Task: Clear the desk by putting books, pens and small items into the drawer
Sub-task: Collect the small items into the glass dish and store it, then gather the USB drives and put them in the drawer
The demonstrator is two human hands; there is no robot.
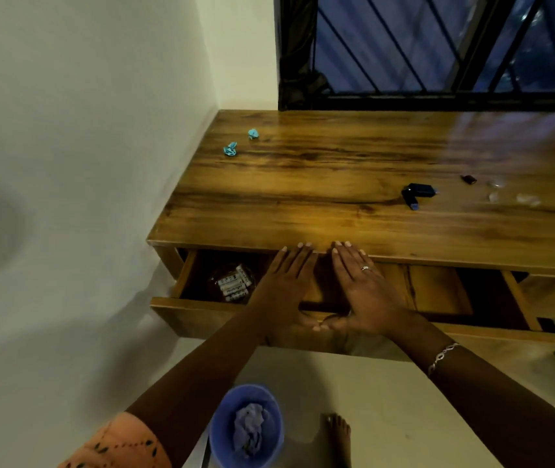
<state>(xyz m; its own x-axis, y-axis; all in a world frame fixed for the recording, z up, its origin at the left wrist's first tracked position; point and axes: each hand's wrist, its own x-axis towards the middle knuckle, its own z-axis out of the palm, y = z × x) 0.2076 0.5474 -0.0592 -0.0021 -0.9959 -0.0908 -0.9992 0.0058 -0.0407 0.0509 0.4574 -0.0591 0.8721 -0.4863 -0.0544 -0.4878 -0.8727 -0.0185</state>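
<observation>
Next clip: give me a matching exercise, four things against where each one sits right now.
Things:
1 batteries
2 blue scraps
3 black gadget
4 bin

Places:
A on the floor
B on the desk, right part
C inside the open drawer
D on the desk, far left corner

Pairs: 1-C; 2-D; 3-B; 4-A

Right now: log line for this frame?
drawer open, battery pack inside | left hand flat at desk edge | right hand same | blue scraps, dark items on desk
</observation>
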